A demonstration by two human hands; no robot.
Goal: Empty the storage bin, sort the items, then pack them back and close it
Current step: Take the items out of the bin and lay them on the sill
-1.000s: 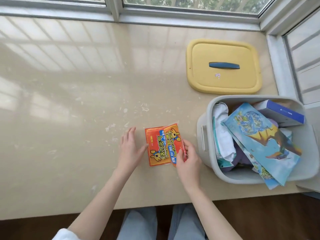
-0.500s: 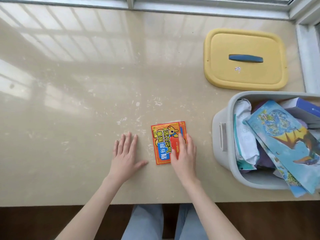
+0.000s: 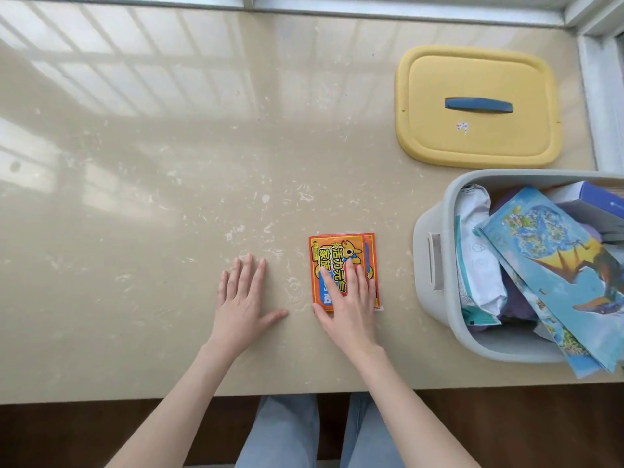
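Two orange packets (image 3: 339, 255) lie stacked on the beige table (image 3: 169, 197), near its front edge. My right hand (image 3: 349, 304) lies flat on the stack with straight fingers pressing it down. My left hand (image 3: 241, 300) rests flat on the bare table a little to the left, touching nothing else. The grey storage bin (image 3: 435, 265) stands open at the right, holding a blue dinosaur picture book (image 3: 557, 261), a white pouch (image 3: 477, 265), a blue-and-white box (image 3: 587, 199) and purple cloth (image 3: 516, 298). Its yellow lid (image 3: 476, 79) with a blue handle lies behind it.
A window frame (image 3: 405, 8) runs along the table's far edge, and a white wall edge (image 3: 604, 96) borders the right side. The book sticks out over the bin's near rim. My knees in blue jeans (image 3: 317, 430) are below the table's front edge.
My right hand laid the second packet onto the first and moved from pinching it to pressing flat on the stack. My left hand slid left, off the packets.
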